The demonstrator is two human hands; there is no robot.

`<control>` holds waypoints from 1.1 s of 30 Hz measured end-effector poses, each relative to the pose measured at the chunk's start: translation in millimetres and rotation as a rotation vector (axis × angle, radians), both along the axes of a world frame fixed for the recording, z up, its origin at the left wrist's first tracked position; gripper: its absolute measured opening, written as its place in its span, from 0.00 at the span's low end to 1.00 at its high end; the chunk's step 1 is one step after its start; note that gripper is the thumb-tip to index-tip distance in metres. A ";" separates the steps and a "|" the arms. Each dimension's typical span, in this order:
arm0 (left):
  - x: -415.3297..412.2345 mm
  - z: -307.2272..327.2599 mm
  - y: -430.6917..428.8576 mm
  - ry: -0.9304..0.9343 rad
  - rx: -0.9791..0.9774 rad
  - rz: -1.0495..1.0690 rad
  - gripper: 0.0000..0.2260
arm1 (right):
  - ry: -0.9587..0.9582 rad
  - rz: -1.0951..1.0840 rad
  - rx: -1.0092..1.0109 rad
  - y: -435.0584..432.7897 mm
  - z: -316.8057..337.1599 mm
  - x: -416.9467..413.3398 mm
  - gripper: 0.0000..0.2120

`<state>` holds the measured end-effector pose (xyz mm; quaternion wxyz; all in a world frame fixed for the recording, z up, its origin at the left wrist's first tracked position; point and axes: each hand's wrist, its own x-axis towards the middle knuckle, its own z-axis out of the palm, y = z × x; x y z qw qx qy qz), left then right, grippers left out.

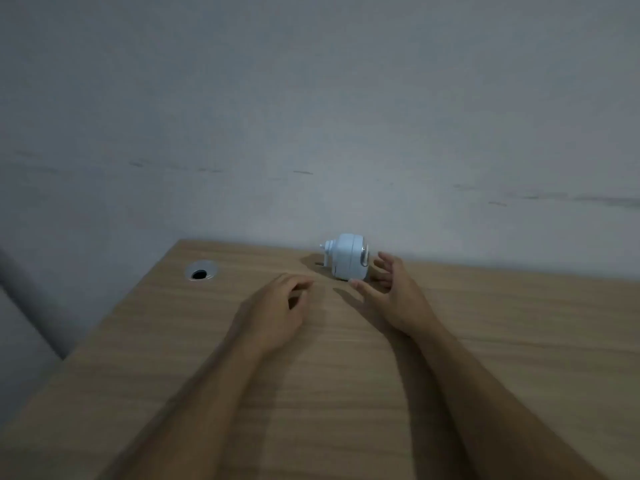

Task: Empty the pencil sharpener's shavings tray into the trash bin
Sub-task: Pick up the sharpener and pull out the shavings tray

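A small pale blue pencil sharpener [346, 257] stands on the wooden desk [346, 358] close to the wall, its crank end pointing left. My right hand [391, 292] is open just to the right of it, fingers spread, thumb tip near its lower front corner. My left hand [280, 306] hovers over the desk a little to the left and nearer to me, fingers loosely curled, holding nothing. The shavings tray cannot be told apart from the body. No trash bin is in view.
A round cable hole with a grey rim [201, 271] sits near the desk's far left corner. The grey wall [311, 133] rises directly behind the desk. The desk's left edge drops off to a dim floor area [24, 341].
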<state>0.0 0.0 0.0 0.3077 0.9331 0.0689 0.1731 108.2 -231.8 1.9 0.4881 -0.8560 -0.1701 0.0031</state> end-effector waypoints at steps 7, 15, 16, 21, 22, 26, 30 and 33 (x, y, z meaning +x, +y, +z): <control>9.9 -4.3 -3.8 0.025 0.070 -0.119 0.23 | -0.034 0.087 0.005 4.7 -5.4 36.3 0.54; 4.0 -1.5 -0.2 0.047 0.013 -0.100 0.20 | -0.070 0.141 -0.100 14.5 3.4 27.1 0.32; 4.1 0.5 -0.5 0.056 -0.021 -0.097 0.20 | -0.075 0.141 -0.114 14.3 5.3 23.2 0.32; 3.2 3.4 -1.4 0.031 -0.217 -0.116 0.25 | -0.070 0.169 -0.109 8.3 3.5 7.7 0.32; 1.3 3.4 -0.8 0.046 -0.252 -0.128 0.27 | -0.061 0.179 -0.093 7.5 3.9 2.4 0.31; -13.4 4.9 2.3 0.072 -0.461 -0.166 0.35 | -0.043 0.196 -0.027 2.3 6.1 -25.0 0.28; -34.5 8.8 -2.3 0.069 -0.567 -0.235 0.32 | -0.043 0.223 0.019 -5.1 8.1 -56.2 0.27; -54.6 4.4 -6.5 0.059 -0.601 -0.283 0.28 | -0.040 0.255 0.053 -11.1 9.8 -83.5 0.25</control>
